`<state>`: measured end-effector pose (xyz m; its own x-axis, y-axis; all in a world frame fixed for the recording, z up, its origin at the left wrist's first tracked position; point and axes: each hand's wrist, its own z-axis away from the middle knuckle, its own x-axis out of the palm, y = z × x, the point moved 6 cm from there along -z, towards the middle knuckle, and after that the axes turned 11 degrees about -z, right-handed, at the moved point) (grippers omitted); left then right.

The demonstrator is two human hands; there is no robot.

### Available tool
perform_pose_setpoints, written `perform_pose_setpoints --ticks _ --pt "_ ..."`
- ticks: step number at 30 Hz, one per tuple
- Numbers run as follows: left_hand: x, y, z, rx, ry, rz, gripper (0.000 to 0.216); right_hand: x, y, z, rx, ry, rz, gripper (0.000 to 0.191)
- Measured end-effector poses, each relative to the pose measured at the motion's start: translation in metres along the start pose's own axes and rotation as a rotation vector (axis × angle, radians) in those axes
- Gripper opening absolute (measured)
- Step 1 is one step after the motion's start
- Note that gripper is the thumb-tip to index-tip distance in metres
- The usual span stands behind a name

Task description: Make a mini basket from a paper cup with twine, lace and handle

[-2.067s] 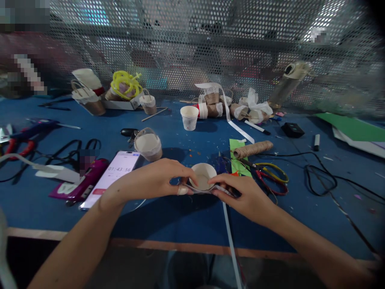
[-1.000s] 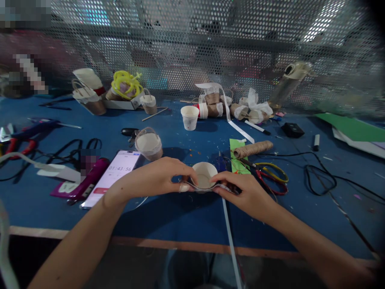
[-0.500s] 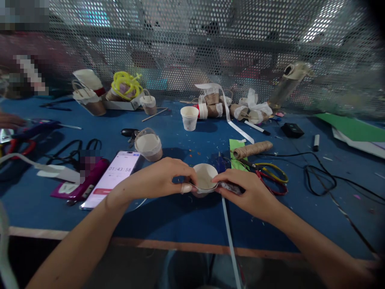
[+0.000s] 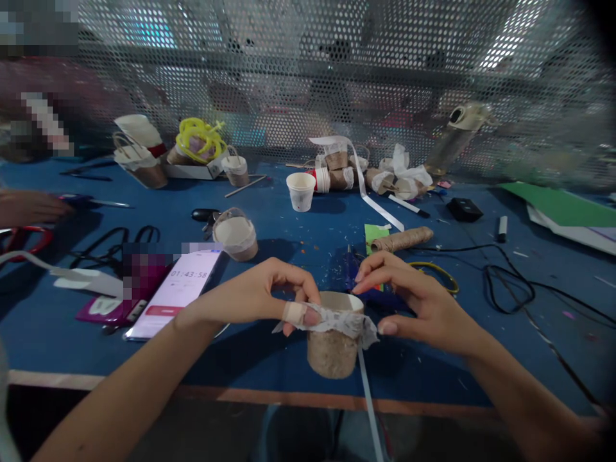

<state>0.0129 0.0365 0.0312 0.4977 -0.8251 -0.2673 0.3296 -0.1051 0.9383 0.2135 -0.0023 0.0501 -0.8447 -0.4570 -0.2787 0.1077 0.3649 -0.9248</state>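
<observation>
Brown cup (image 4: pixel 332 354) beside now-loose right hand (image 4: pixel 426 307)

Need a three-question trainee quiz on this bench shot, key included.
1. True or false: the left hand is holding the brown lace-trimmed cup.
2. Which item lies partly over the green slip? a) phone b) brown roll c) black marker
3. Fill in: the right hand, beside the cup, has its thumb spread ____ from its fingers.

Key: 1. True. 2. b. 3. Apart.
</observation>
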Motion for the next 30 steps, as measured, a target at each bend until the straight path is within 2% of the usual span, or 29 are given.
perform_pose_setpoints --ticks 2,5,9,19,24,30 --pt "0.003 -0.004 -0.003 -0.020 0.007 0.037 0.022 0.005 -0.002 0.001 -0.023 0.048 -0.052 0.034" --pt "0.009 -0.008 -0.008 -0.039 0.000 0.096 0.023 0.014 0.001 0.001 0.019 0.090 -0.027 0.024" --pt "0.015 -0.006 -0.011 -0.058 0.006 0.139 0.020 0.028 0.007 0.000 0.100 0.046 0.045 0.017" --pt "0.019 -0.007 -0.013 -0.022 0.034 0.100 0.021 0.031 0.011 0.000 0.141 -0.022 -0.003 0.031" --pt "0.015 -0.006 -0.013 0.002 0.038 0.092 0.020 0.028 0.020 0.001 0.199 -0.052 -0.140 0.033" --pt "0.011 -0.002 -0.011 0.080 0.047 0.173 0.019 0.022 0.030 0.006 0.239 -0.021 -0.347 0.036"
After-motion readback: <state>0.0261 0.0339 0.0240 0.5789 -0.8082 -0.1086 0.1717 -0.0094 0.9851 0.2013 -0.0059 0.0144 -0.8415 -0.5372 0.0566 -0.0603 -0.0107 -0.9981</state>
